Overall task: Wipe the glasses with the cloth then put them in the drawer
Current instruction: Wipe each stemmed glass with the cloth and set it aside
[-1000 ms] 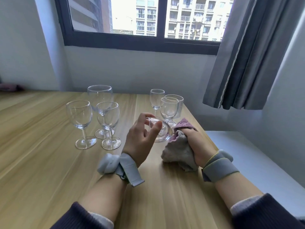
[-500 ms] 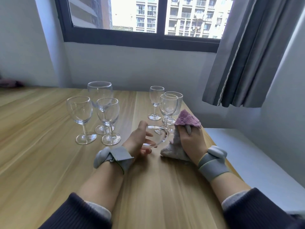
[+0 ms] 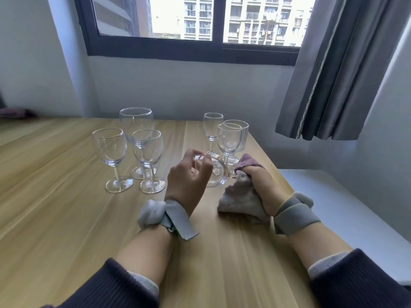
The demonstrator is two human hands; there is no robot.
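My left hand grips a clear stemmed glass tilted on its side over the wooden table, fingers curled round its stem and foot. The bowl points right toward my right hand, which clutches a bunched grey-pink cloth whose tip meets the bowl's rim. Three wine glasses stand at the left: a large one at the back, one front left, one beside it. At the right stand a small glass, a ribbed stemmed glass and a ribbed tumbler. No drawer is visible.
The table's right edge runs just beside my right wrist, with a lower white ledge beyond it. A grey curtain hangs at the right. A window and wall bound the far side. A dark cloth lies at the far left.
My left hand turned the glass it holds, dipping toward the table and rising again. My right hand kept the cloth at the bowl's rim, shifting slightly.
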